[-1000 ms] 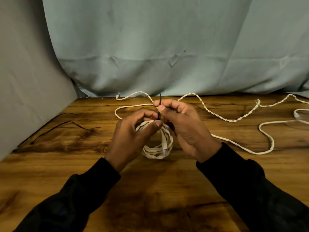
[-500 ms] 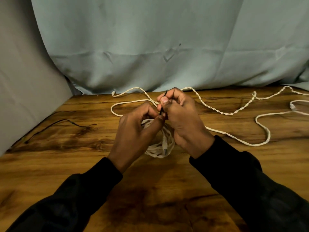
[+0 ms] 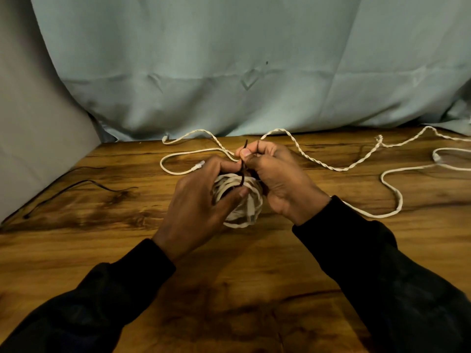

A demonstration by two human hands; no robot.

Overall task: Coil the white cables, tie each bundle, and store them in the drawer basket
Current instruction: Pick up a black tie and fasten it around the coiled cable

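A coiled white cable bundle [image 3: 243, 208] hangs between my hands just above the wooden table [image 3: 229, 289]. My left hand [image 3: 201, 202] grips the coil from the left, thumb across its front. My right hand [image 3: 275, 179] pinches a thin black tie [image 3: 243, 171] that runs from my fingertips down over the top of the coil. A loose twisted white cable [image 3: 331, 168] lies across the back of the table, and another white cable [image 3: 397, 200] loops at the right. No drawer basket is in view.
Thin black ties [image 3: 84, 186] lie on the table at the left. A grey panel [image 3: 38, 149] stands along the left side and a pale blue cloth [image 3: 242, 72] hangs behind the table. A white plug end [image 3: 436, 156] lies at the far right.
My right hand has kept pinching the black tie and worked it over the coil. My left thumb has slid lower across the bundle's front. The camera has tilted slightly.
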